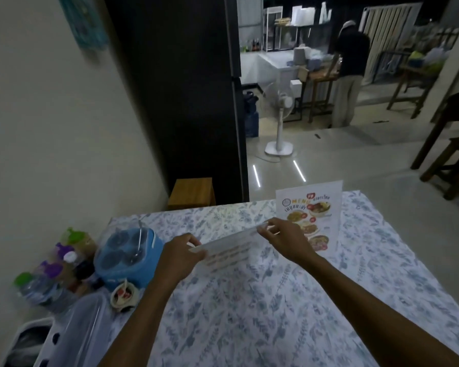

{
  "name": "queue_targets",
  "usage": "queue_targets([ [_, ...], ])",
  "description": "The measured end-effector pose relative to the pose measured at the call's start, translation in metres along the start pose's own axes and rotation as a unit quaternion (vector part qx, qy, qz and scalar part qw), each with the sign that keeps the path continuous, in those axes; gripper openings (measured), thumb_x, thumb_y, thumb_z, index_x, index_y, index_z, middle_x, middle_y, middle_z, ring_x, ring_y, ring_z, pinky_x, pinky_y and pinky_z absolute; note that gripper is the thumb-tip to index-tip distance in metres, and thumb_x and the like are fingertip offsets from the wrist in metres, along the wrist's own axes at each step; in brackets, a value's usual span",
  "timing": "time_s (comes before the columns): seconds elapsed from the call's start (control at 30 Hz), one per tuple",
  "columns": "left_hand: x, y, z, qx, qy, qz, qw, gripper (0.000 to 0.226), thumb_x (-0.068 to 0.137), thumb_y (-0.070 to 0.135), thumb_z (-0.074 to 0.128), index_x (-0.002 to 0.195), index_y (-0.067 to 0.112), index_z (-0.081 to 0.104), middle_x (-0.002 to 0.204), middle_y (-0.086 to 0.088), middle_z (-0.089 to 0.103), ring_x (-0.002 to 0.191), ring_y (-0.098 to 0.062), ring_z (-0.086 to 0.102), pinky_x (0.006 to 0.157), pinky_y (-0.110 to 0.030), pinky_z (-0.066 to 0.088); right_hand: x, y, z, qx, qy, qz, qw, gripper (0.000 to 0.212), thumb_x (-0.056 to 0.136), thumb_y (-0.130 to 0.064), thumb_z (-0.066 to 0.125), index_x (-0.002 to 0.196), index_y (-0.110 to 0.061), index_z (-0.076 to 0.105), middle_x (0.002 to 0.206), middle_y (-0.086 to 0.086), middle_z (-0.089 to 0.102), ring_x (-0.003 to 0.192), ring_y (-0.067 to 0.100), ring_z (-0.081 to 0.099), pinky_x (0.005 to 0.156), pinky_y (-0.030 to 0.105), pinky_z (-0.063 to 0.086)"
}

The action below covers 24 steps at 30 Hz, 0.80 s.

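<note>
A clear acrylic menu stand with a printed sheet [228, 251] is held tilted over the table with the floral cloth [276, 313]. My left hand [182, 256] grips its left end, fingers curled over the top edge. My right hand [284, 238] pinches its right end. Behind it, an upright menu card with food pictures [321, 205] stands near the table's far edge, partly hidden by my right hand.
A blue condiment caddy [129, 254] with a spoon, several bottles [56, 274], a small round cup [123, 295] and a white lidded container [64, 335] crowd the left side by the wall. Beyond are a wooden stool [191, 190], a standing fan [278, 120], and a person [349, 72].
</note>
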<state>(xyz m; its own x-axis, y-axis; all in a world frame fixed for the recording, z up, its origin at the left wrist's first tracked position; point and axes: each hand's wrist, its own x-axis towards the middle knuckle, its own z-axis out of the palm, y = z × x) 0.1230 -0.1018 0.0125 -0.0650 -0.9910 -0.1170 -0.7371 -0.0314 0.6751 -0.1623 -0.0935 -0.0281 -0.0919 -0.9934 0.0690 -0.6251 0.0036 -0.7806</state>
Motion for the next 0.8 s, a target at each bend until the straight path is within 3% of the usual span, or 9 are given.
queue_targets([
  [0.17, 0.042, 0.000, -0.003, 0.034, 0.047, 0.008, 0.998, 0.021, 0.085, 0.036, 0.072, 0.072, 0.026, 0.059, 0.079, 0.003, 0.068, 0.070, -0.010, 0.061, 0.055, -0.028, 0.042, 0.038, -0.009, 0.009, -0.013, 0.009, -0.011, 1.000, 0.040, 0.094, -0.050, 0.057, 0.112, -0.016, 0.066, 0.098, 0.006, 0.077, 0.082, 0.014, 0.071, 0.068, 0.029, 0.057],
  [0.27, 0.062, -0.002, -0.003, 0.040, 0.067, -0.003, 0.997, 0.019, 0.088, 0.038, 0.066, 0.075, 0.027, 0.058, 0.074, 0.006, 0.067, 0.067, -0.012, 0.062, 0.059, -0.032, 0.047, 0.060, -0.013, 0.014, -0.023, 0.000, -0.012, 1.000, 0.038, 0.095, -0.050, 0.055, 0.112, -0.017, 0.065, 0.097, 0.005, 0.076, 0.077, 0.013, 0.068, 0.065, 0.029, 0.055],
  [0.43, 0.087, -0.004, 0.002, 0.106, 0.116, -0.003, 0.988, 0.017, 0.093, 0.041, 0.056, 0.082, 0.029, 0.053, 0.073, 0.008, 0.065, 0.068, -0.011, 0.061, 0.068, -0.035, 0.051, 0.102, -0.013, 0.024, -0.038, -0.031, 0.006, 0.999, 0.037, 0.094, -0.054, 0.053, 0.104, -0.020, 0.062, 0.100, 0.003, 0.072, 0.089, 0.019, 0.068, 0.067, 0.031, 0.050],
  [0.53, 0.100, 0.000, 0.007, 0.120, 0.133, -0.016, 0.984, 0.012, 0.094, 0.039, 0.056, 0.086, 0.030, 0.052, 0.078, 0.006, 0.065, 0.075, -0.019, 0.062, 0.077, -0.042, 0.050, 0.120, -0.013, 0.029, -0.047, -0.041, 0.013, 0.998, 0.033, 0.094, -0.053, 0.054, 0.100, -0.021, 0.060, 0.093, -0.001, 0.069, 0.082, 0.016, 0.065, 0.063, 0.030, 0.049],
  [0.63, 0.112, -0.002, 0.012, 0.111, 0.142, -0.031, 0.983, 0.008, 0.093, 0.038, 0.057, 0.095, 0.031, 0.054, 0.089, 0.001, 0.068, 0.085, -0.025, 0.064, 0.085, -0.049, 0.051, 0.133, -0.009, 0.036, -0.063, -0.040, 0.012, 0.997, 0.030, 0.096, -0.051, 0.052, 0.100, -0.022, 0.058, 0.095, -0.001, 0.071, 0.084, 0.017, 0.067, 0.070, 0.038, 0.058],
  [0.8, 0.122, 0.000, 0.023, 0.138, 0.190, -0.027, 0.972, 0.026, 0.094, 0.034, 0.057, 0.117, 0.021, 0.060, 0.109, -0.014, 0.061, 0.099, -0.035, 0.060, 0.087, -0.053, 0.050, 0.144, -0.005, 0.039, -0.082, -0.035, 0.003, 0.996, 0.034, 0.095, -0.054, 0.048, 0.102, -0.023, 0.058, 0.096, 0.001, 0.071, 0.087, 0.019, 0.068, 0.076, 0.045, 0.060],
])
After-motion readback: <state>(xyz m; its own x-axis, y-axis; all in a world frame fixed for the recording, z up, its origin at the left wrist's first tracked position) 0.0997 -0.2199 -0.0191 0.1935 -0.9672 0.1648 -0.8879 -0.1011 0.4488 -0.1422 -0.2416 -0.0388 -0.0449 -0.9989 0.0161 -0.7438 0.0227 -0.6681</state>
